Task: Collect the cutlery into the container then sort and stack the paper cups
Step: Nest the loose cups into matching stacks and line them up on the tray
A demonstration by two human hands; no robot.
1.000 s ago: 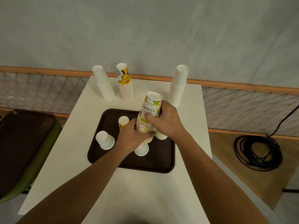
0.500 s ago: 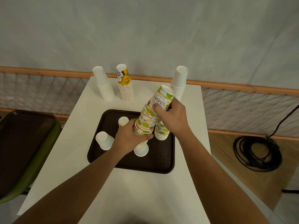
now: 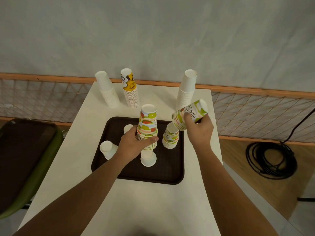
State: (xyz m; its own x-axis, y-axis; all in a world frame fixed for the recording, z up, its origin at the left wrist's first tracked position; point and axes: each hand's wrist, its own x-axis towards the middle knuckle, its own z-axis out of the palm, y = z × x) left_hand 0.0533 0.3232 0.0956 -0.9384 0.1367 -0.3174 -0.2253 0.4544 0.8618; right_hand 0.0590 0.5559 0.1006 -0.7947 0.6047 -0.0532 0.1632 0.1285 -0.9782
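**Two fruit-print stacks, one in each hand**

From my seat I see the left hand point(image 3: 136, 143) wrapped around the lower part of an upright stack of inverted fruit-print paper cups point(image 3: 148, 126), held over the dark brown rectangular plastic tray point(image 3: 136, 176); the right hand point(image 3: 200, 129) is closed on a second, tilted fruit-print stack marked SUMMER point(image 3: 190, 114), raised above the tray's right edge; between the hands a short fruit-print stack point(image 3: 170, 137) stands on the tray; a plain white paper cup point(image 3: 148, 157) sits inverted just below the left hand, another white cup point(image 3: 107, 149) lies tipped at the tray's left rim; at the back of the white counter point(image 3: 153, 210) stand two tall white stacks point(image 3: 107, 90) point(image 3: 187, 87) and a yellow cartoon-print stack point(image 3: 130, 88), well apart from the tray.
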